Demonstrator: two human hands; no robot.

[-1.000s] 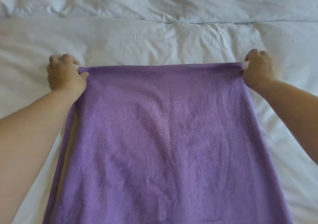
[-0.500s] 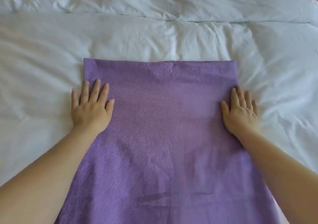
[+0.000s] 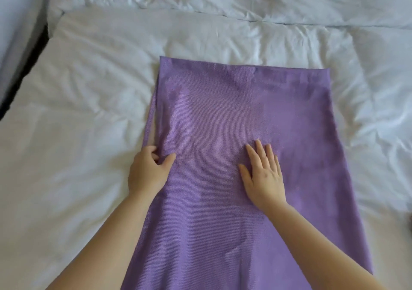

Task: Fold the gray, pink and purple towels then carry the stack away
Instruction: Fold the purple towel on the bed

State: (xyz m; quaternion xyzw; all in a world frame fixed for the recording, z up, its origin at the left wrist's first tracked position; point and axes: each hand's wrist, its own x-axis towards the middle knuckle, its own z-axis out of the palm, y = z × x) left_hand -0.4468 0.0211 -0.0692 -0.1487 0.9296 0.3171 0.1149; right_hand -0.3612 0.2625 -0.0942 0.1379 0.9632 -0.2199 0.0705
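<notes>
**Shifted grip on purple towel (image 3: 256, 116), fold in progress**

Moved since half a second ago: both hands, then flat near the side edges. Now: left hand (image 3: 148, 171) at the towel's left edge, lower centre-left of frame, thumb on top, fingers curled round the cloth; right hand (image 3: 263, 176) flat at mid-towel, fingers straight, pressing. Towel: spread lengthways at centre frame on the white bed (image 3: 89, 89), far edge squared, a second layer showing along its left side. Status, by judgement: one fold made, further folds outstanding. Gray and pink towels: not in view. Stack: none seen. Carrying away: not begun.
</notes>
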